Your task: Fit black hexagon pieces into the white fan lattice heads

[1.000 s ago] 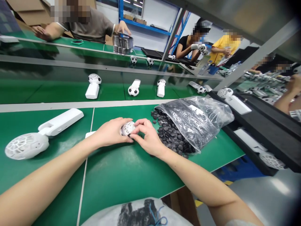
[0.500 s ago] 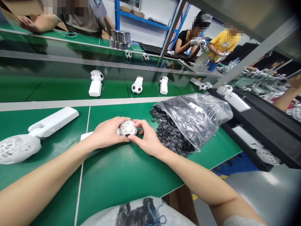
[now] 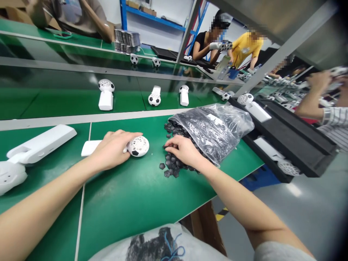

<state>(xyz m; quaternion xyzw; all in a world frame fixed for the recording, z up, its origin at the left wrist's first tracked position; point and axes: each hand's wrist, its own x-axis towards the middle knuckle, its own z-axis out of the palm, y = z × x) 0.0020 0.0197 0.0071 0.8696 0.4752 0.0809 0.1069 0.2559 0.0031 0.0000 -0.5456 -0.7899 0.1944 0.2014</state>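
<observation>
My left hand (image 3: pixel 112 149) is wrapped round the neck of a white handheld fan (image 3: pixel 139 145) with a soccer-ball-like grille head. The head points right, with a black pentagon on its lower left; the handle sticks out behind my wrist and lies toward the left. Over the pile of small black pentagon pieces (image 3: pixel 172 164), my right hand (image 3: pixel 185 149) pinches one black pentagon piece (image 3: pixel 165 146) between thumb and fingertips. A clear plastic bag (image 3: pixel 214 121), its mouth toward the pile, lies just behind the right hand.
Another larger-looking white fan (image 3: pixel 45 143) lies at left on the green table (image 3: pixel 122 203). Beyond the table edge, several ball-headed fans, such as one fan (image 3: pixel 106 95), rest on a green belt. Black trays (image 3: pixel 288 127) with fans stand at right. Co-workers sit across and at right.
My right hand has left the fan's head and moved right to the black pieces, where it pinches one. My left hand keeps the fan, now slightly further left. The view has shifted.
</observation>
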